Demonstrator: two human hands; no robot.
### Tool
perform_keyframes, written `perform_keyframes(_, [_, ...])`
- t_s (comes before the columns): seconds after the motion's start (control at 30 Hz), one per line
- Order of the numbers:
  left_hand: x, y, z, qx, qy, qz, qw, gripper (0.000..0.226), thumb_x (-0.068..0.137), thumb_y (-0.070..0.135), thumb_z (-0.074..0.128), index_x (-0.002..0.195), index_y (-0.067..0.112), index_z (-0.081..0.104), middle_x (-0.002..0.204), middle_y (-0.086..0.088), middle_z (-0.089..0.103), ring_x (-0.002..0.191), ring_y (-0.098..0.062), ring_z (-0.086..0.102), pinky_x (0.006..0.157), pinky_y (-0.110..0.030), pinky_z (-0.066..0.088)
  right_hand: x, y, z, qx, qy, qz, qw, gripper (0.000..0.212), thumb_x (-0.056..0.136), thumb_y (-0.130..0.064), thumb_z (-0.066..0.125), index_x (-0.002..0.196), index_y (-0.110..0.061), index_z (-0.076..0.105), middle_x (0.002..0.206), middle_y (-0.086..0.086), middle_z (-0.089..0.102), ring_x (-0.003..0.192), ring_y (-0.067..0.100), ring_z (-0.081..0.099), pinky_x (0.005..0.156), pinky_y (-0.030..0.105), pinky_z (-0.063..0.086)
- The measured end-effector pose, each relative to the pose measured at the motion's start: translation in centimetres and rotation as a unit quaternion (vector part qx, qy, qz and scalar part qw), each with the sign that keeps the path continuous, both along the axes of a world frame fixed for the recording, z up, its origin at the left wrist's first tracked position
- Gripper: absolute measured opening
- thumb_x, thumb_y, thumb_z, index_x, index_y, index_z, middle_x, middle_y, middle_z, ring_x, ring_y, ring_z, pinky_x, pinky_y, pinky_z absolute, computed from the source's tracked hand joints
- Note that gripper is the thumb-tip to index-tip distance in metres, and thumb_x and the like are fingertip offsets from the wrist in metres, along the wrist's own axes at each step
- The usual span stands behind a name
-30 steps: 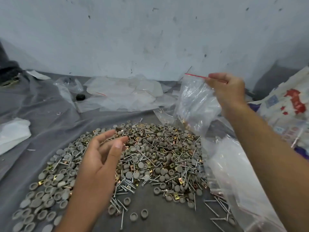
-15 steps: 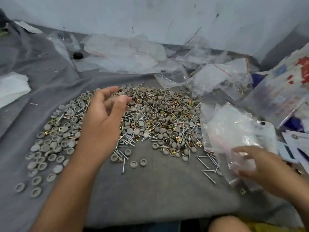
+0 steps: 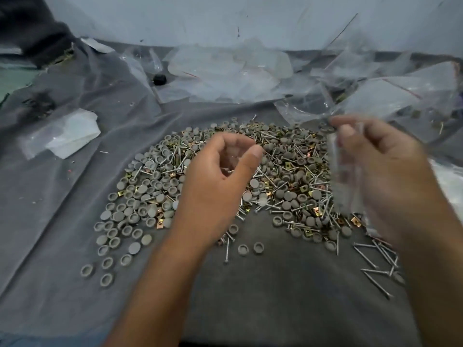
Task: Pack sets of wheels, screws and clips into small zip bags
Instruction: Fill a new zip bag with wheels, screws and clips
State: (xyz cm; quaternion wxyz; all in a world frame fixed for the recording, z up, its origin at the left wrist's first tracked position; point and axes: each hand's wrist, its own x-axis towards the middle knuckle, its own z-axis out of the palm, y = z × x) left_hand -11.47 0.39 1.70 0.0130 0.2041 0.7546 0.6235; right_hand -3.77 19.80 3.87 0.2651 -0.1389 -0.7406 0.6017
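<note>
Where it lay low before, right hand (image 3: 383,171) lifts a zip bag (image 3: 347,176); left hand (image 3: 220,186) cupped

Right hand (image 3: 383,171) and its zip bag (image 3: 347,176) motion-blurred; grip unclear

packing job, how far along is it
Done: some filled bags lie at the far right. In hand: the right hand holds an empty zip bag; the left hand is cupped, contents unclear. Left: a big pile of wheels, screws and clips.

right hand (image 3: 383,171): up from low right, now level with left | zip bag (image 3: 347,171): lifted in its grip
</note>
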Motion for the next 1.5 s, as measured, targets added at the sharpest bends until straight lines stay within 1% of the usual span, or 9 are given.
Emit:
perform_keyframes(0.1, [0.6,1.3,-0.2,-0.005,0.013,-0.047,0.999,0.02,0.086,0.048,0.071,0.094,0.03,0.065,0.078,0.005,0.065,0.071,-0.015,0.061,0.062,-0.033,0.052,-2.8,-3.6,-1.7,-0.119,-0.021,0.092,0.988,0.012,0.096,-0.026,0.064,0.105,-0.029,0.072,0.087,-0.01,0.075,0.079,0.006,0.071,0.069,0.026,0.058])
perform_keyframes(0.37, [0.2,1.7,-1.4,-0.174,0.116,0.003,0.978,0.017,0.083,0.044,0.075,0.095,0.034,0.068,0.085,0.023,0.063,0.088,0.004,0.06,0.069,-0.01,0.044,-3.6,-4.8,-4.0,-0.345,0.007,0.13,0.93,0.036,0.092,-0.021,0.059,0.126,-0.009,0.056,0.11,0.011,0.077,0.098,0.02,0.075,0.079,0.025,0.059])
perform_keyframes(0.5, [0.4,1.8,-1.5,-0.182,0.111,0.005,0.977,0.025,0.086,0.057,0.061,0.093,0.034,0.069,0.088,0.023,0.064,0.086,0.006,0.06,0.07,-0.013,0.045,-3.8,-5.6,-4.4,-0.305,0.02,0.168,0.937,0.045,0.088,-0.027,0.062,0.128,-0.008,0.058,0.12,0.007,0.074,0.109,0.018,0.071,0.085,0.025,0.057])
perform_keyframes(0.63, [0.2,1.8,-1.6,-0.144,0.079,0.016,0.986,0.009,0.094,0.037,0.065,0.091,0.03,0.071,0.083,0.02,0.069,0.08,0.002,0.065,0.07,-0.023,0.051,-3.7,-5.8,-4.8,-0.299,0.022,0.184,0.936,0.048,0.089,-0.031,0.063,0.133,-0.011,0.058,0.126,0.003,0.072,0.121,0.017,0.066,0.099,0.031,0.054])
perform_keyframes(0.77, [0.0,1.6,-1.3,-0.124,0.075,0.047,0.988,0.008,0.091,0.026,0.071,0.085,0.031,0.07,0.073,0.019,0.068,0.072,0.001,0.065,0.063,-0.014,0.046,-3.3,-5.6,-5.0,-0.085,0.01,0.122,0.989,0.037,0.089,-0.037,0.07,0.124,-0.028,0.062,0.118,-0.014,0.071,0.114,0.004,0.065,0.093,0.022,0.051])
perform_keyframes(0.87, [-0.1,1.4,-0.8,-0.137,0.112,0.047,0.983,0.013,0.087,0.019,0.073,0.089,0.031,0.071,0.074,0.02,0.067,0.076,0.002,0.064,0.065,-0.01,0.046,-2.9,-5.3,-5.1,-0.002,-0.005,0.084,0.996,0.029,0.088,-0.037,0.072,0.114,-0.03,0.065,0.108,-0.011,0.073,0.101,0.01,0.068,0.089,0.039,0.055])
perform_keyframes(1.0, [0.1,1.2,0.0,-0.129,0.158,0.06,0.977,0.015,0.09,0.019,0.07,0.095,0.033,0.066,0.08,0.02,0.064,0.079,0.001,0.064,0.064,-0.011,0.047,-2.9,-4.8,-4.8,0.025,0.003,0.085,0.996,0.005,0.098,-0.03,0.063,0.101,-0.033,0.066,0.096,-0.009,0.074,0.081,0.016,0.071,0.071,0.044,0.06])
perform_keyframes(1.27, [-0.5,0.0,0.1,-0.094,0.228,0.196,0.949,0.017,0.092,0.01,0.071,0.085,0.025,0.066,0.094,0.015,0.071,0.086,0.002,0.067,0.074,-0.012,0.05,-2.9,-4.8,-5.2,0.067,0.018,0.044,0.997,0.012,0.093,-0.024,0.075,0.098,-0.029,0.067,0.088,-0.011,0.073,0.077,0.008,0.071,0.064,0.018,0.054])
perform_keyframes(1.5, [-0.7,0.0,-0.2,-0.188,0.3,0.076,0.932,0.024,0.086,0.009,0.072,0.103,0.025,0.078,0.099,0.011,0.075,0.094,-0.001,0.061,0.088,-0.006,0.037,-3.2,-6.6,-4.7,-0.015,0.027,0.086,0.996,0.033,0.081,-0.049,0.077,0.101,-0.026,0.064,0.09,-0.011,0.073,0.075,0.005,0.07,0.066,0.018,0.053])
